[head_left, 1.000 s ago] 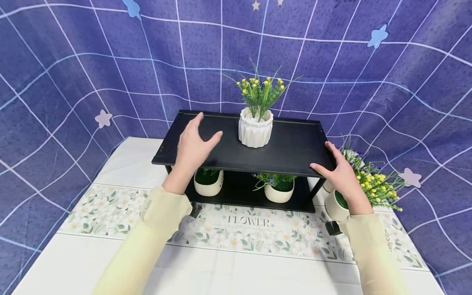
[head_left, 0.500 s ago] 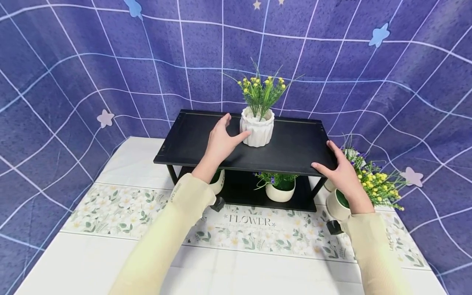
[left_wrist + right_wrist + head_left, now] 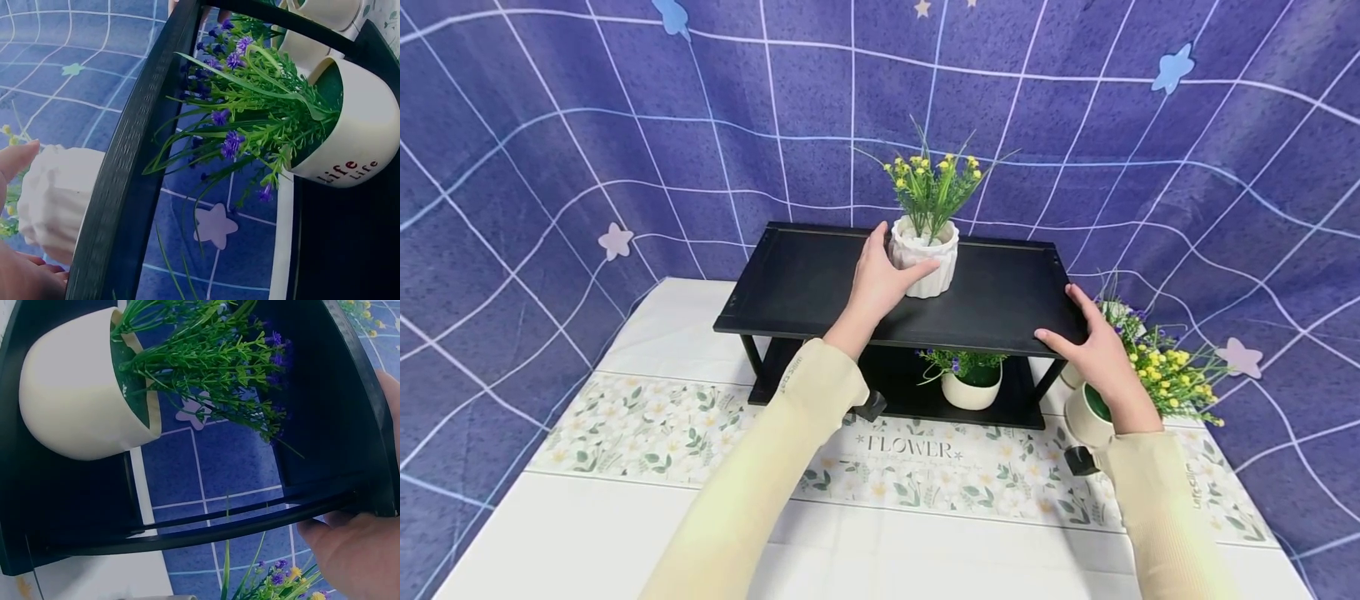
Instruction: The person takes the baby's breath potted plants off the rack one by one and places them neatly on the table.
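Note:
A fluted white flowerpot point(image 3: 946, 250) with yellow flowers and grassy leaves stands upright on the top board of a black two-tier shelf point(image 3: 808, 283). My left hand point(image 3: 880, 283) curls round its left side, thumb across the front. In the left wrist view, the thumb and fingers lie on either side of the white flowerpot point(image 3: 59, 194). My right hand point(image 3: 1101, 358) grips the shelf's right end, thumb on the top near the front corner. The right wrist view shows that hand point(image 3: 356, 556) at the edge of the black board.
On the lower tier sits a cream pot point(image 3: 972, 392) with purple flowers; my left forearm hides another, lettered pot. To the shelf's right stand more potted plants point(image 3: 1086, 417). A floral runner point(image 3: 917, 483) crosses the white table before a blue curtain point(image 3: 1000, 100).
My left hand has moved right across the shelf top, from beside the flowerpot to round its left side. The right hand keeps its place at the shelf's right end.

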The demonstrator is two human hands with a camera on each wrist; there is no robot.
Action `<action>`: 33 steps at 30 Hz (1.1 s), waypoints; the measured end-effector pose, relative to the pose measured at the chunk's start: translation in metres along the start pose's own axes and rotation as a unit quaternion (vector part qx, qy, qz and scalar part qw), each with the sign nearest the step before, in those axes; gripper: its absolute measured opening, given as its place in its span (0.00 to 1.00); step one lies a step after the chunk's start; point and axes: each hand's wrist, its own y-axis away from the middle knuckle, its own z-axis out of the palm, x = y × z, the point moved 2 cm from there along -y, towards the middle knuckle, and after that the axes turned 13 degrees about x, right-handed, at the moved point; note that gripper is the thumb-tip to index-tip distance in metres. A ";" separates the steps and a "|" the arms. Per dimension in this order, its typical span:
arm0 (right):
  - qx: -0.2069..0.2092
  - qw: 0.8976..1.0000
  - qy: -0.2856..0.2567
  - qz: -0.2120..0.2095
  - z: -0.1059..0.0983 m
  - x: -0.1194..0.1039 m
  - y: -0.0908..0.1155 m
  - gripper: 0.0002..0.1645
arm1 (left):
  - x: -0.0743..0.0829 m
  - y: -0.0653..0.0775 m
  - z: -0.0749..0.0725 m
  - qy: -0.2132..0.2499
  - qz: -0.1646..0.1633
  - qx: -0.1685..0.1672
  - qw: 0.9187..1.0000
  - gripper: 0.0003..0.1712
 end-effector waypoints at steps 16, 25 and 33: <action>0.008 1.000 -0.011 0.003 0.001 0.003 -0.001 0.55 | -0.006 -0.013 0.013 0.012 -0.022 -0.027 0.999 0.59; 0.006 1.000 -0.014 0.009 0.000 0.003 -0.001 0.55 | -0.006 -0.015 0.014 -0.001 -0.021 -0.036 0.999 0.62; 0.004 1.000 -0.017 0.011 0.001 0.002 0.000 0.55 | -0.006 -0.018 0.012 -0.045 -0.004 -0.019 0.999 0.59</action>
